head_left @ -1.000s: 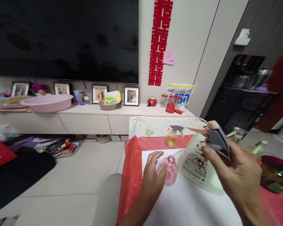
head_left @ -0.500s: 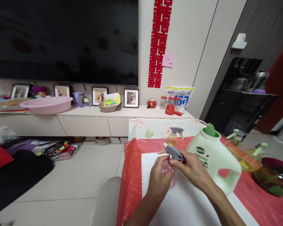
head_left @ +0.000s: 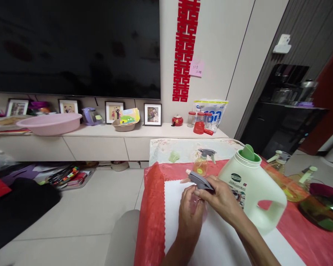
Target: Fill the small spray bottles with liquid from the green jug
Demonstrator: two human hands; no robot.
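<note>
A small pink see-through spray bottle [head_left: 195, 202] is between my hands, over the white sheet [head_left: 173, 214]. My left hand [head_left: 190, 214] is wrapped round the bottle's body and covers much of it. The fingers of my right hand [head_left: 220, 194] grip the grey spray head [head_left: 201, 180] at the top of the bottle. Just right of my hands stands a large pale green jug [head_left: 255, 188] with a green scoop [head_left: 248, 152] in its mouth. Behind the hands is another spray bottle [head_left: 202, 166] with yellowish liquid.
A red cloth [head_left: 152, 207] covers the table. More spray bottles [head_left: 279, 162] and a dark green glass pot [head_left: 322, 207] stand at the right. On the low cabinet [head_left: 97, 147] are a pink basin [head_left: 51, 125], picture frames and red-lidded jars [head_left: 191, 119].
The spray head and both hands have shifted slightly left, and my left hand's fingers now cover more of the pink bottle. The view has shifted a little.
</note>
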